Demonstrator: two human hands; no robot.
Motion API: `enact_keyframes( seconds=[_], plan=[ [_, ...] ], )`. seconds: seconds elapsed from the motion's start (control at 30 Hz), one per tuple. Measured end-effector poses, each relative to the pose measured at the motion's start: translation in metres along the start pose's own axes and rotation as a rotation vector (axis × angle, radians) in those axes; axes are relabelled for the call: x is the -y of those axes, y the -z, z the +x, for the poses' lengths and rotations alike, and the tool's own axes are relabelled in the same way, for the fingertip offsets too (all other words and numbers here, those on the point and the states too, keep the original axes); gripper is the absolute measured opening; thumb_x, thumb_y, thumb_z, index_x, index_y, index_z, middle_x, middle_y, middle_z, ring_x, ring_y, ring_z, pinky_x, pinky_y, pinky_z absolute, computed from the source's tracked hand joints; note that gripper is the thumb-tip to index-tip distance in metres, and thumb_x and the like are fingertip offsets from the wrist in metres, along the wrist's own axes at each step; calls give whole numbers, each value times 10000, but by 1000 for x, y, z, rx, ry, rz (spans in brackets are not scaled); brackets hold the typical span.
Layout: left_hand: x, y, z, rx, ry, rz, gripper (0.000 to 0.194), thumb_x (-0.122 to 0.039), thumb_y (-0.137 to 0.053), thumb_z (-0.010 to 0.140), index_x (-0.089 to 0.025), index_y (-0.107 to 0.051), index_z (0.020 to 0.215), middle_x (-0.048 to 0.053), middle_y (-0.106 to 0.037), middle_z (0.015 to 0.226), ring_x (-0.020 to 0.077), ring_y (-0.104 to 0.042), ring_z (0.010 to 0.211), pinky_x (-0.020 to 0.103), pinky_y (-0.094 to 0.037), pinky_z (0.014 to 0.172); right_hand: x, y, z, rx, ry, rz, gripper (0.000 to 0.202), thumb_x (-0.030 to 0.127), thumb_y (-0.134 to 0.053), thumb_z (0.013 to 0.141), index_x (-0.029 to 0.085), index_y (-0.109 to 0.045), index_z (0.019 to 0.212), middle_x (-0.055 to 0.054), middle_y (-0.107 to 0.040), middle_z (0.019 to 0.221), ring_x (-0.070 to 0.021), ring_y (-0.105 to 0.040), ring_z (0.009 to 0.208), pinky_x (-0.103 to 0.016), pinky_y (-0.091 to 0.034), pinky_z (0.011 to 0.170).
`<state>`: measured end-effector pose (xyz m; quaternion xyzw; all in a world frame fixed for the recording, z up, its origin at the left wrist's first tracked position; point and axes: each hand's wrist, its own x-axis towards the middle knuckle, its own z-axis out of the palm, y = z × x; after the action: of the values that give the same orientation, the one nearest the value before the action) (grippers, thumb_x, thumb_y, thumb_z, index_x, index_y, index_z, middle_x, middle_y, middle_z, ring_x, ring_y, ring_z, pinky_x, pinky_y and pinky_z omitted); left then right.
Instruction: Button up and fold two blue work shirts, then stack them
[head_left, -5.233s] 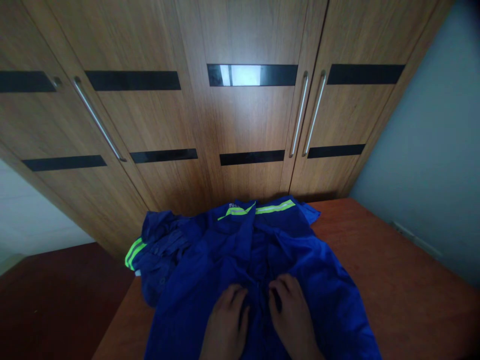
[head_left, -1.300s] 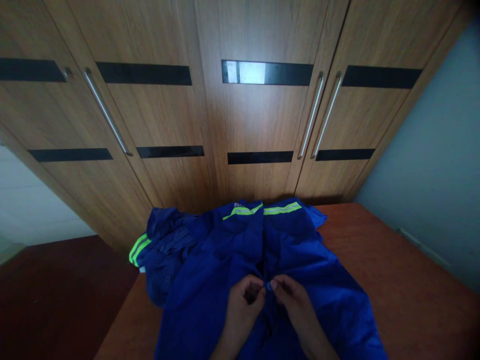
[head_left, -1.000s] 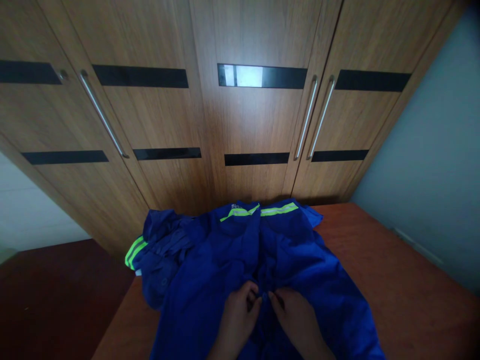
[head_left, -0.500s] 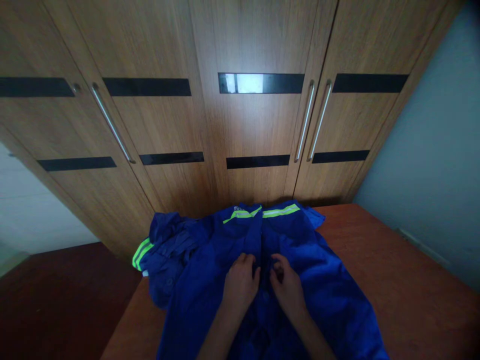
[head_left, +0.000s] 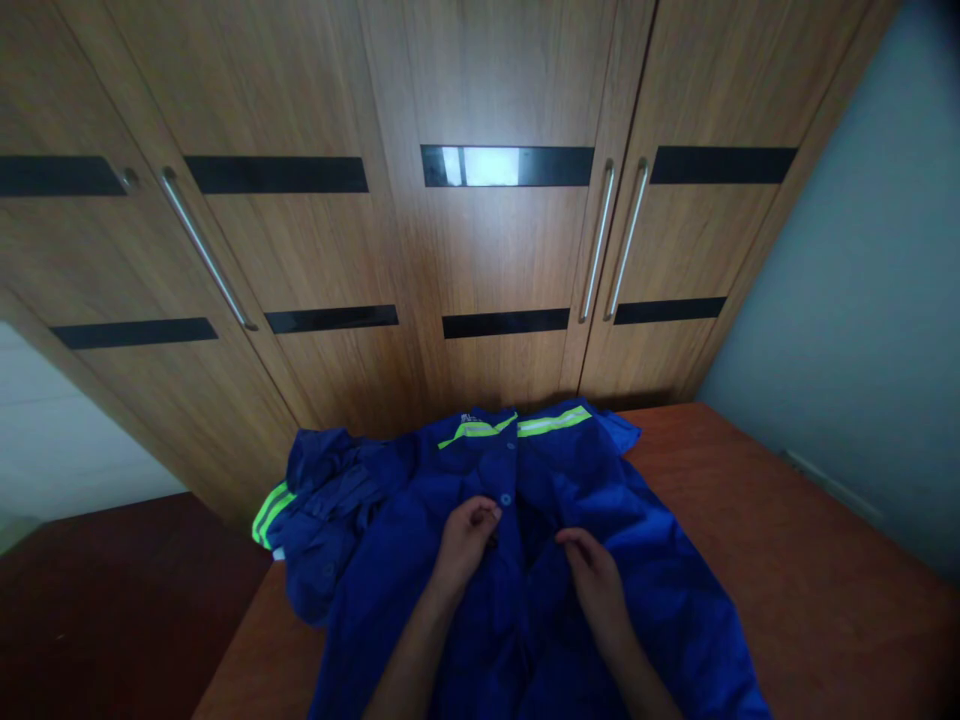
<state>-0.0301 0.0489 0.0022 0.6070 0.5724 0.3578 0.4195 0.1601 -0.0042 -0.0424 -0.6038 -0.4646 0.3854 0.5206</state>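
A blue work jacket (head_left: 420, 600) with yellow-green and silver reflective strips (head_left: 555, 422) lies spread on a reddish-brown wooden surface. Its buttoned front edge runs down the middle, where a round button (head_left: 506, 500) shows. Just left of that button, my left hand (head_left: 466, 540) pinches the cloth of the front edge. Across the gap, my right hand (head_left: 596, 580) has thumb and finger closed on the opposite edge. Between the two hands the front hangs apart, showing a dark opening (head_left: 536, 530).
Crumpled blue cloth with a reflective band (head_left: 271, 512) lies at the jacket's left. The wooden surface (head_left: 720, 500) extends to the right, towards a pale wall (head_left: 825, 300). Behind stands a wooden wardrobe (head_left: 300, 250) with metal handles. Dark red floor (head_left: 112, 590) shows at lower left.
My hands have moved apart, the left one leftward and the right one rightward. The jacket's front edges have spread, and buttons now show. The view has shifted slightly.
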Motion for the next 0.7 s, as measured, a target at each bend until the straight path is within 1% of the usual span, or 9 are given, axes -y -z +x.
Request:
enact_keyframes(
  seconds=[0.1,0.2,0.27,0.3,0.37,0.43,0.5,0.6,0.7],
  plan=[
    [1,2,-4,-14,34,-201,393,-566,-533,778,-183,-598,833,-32,-548,624,124,-553,590,228,-448,586,13,-1,-3,10,74,-356,319,438,-409,872,238,-653,822,-34,-673,772,-203,-610,717,-303,-420,664],
    [1,1,-9,-14,48,-322,377,-549,-581,767,-179,-589,839,-45,-521,616,106,-529,573,216,-440,577,30,-4,-3,30,58,-684,416,518,-385,896,241,-631,708,-55,-670,749,-213,-624,697,-307,-402,610],
    [0,0,-10,-12,45,-364,354,-520,-611,761,-175,-588,837,-51,-504,606,103,-518,569,211,-431,569,38,-7,-1,27,64,-823,447,551,-406,886,226,-629,676,-79,-660,761,-225,-624,707,-307,-399,581],
    [0,-1,-10,-10,39,-376,345,-508,-626,754,-174,-588,831,-53,-500,601,103,-515,568,210,-427,565,40,-8,1,23,85,-869,419,535,-448,873,220,-634,668,-87,-654,772,-232,-622,737,-305,-404,580],
    [-1,-1,-9,-6,22,-386,333,-489,-653,732,-170,-591,807,-54,-504,592,106,-510,563,210,-418,556,41,-9,5,8,147,-921,280,423,-551,830,222,-647,660,-89,-645,802,-242,-610,823,-296,-422,601],
    [-1,-2,-7,-9,-1,-383,321,-475,-664,721,-168,-591,776,-52,-514,590,107,-504,558,208,-400,544,38,-8,9,5,205,-884,155,284,-580,790,241,-669,671,-76,-645,834,-231,-594,883,-287,-443,647],
    [-1,-1,-6,-21,-25,-374,306,-461,-659,727,-167,-594,782,-52,-518,592,105,-493,553,207,-382,534,34,-6,13,20,221,-734,172,236,-546,789,257,-695,708,-56,-656,824,-209,-605,853,-290,-461,696],
    [0,-1,-6,-41,-56,-357,311,-429,-640,747,-166,-608,909,-48,-534,629,107,-490,563,210,-375,540,31,-5,17,46,161,-355,202,313,-546,794,231,-729,814,-48,-698,812,-207,-640,789,-324,-483,760],
    [-1,-1,-7,-61,-104,-279,345,-407,-602,774,-166,-606,1020,-35,-561,677,116,-509,591,218,-384,563,32,-8,19,54,-3,28,284,412,-642,727,188,-741,869,-57,-729,833,-237,-658,815,-350,-492,781]
  ],
)
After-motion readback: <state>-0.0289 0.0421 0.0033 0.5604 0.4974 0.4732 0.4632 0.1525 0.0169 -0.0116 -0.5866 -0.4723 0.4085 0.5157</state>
